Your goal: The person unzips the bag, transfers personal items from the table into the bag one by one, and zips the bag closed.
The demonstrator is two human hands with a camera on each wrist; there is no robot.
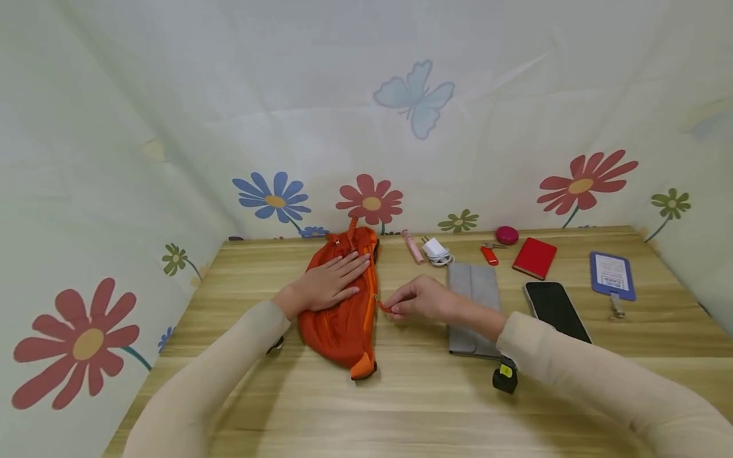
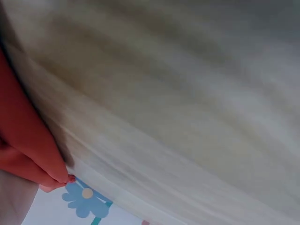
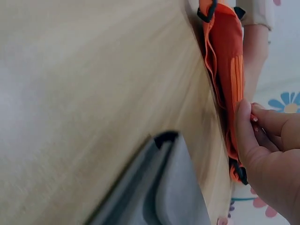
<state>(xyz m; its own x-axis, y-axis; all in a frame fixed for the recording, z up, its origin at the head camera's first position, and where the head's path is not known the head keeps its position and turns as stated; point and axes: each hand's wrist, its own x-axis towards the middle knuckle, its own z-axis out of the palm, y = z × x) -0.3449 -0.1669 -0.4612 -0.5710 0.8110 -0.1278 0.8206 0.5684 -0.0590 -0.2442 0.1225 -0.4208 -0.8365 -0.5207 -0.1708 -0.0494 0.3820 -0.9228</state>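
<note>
An orange-red zippered bag (image 1: 338, 327) lies on the table left of centre, its zipper edge facing right. My left hand (image 1: 329, 283) rests on top of it with straight fingers spread. In the head view my right hand (image 1: 420, 300) pinches a red zipper pull (image 1: 384, 306) at the bag's right edge. The right wrist view shows the thumb and fingers of that hand (image 3: 272, 140) closed on the pull beside the bag (image 3: 225, 47). Only a red flank of the bag (image 2: 28, 126) appears in the left wrist view.
A grey pouch (image 1: 475, 286) lies under my right forearm, near a phone (image 1: 555, 308). Farther back are a pink tube (image 1: 413, 247), white charger (image 1: 438, 251), red key fob (image 1: 489, 255), pink round case (image 1: 506, 235), red notebook (image 1: 535, 257) and blue badge holder (image 1: 613, 275).
</note>
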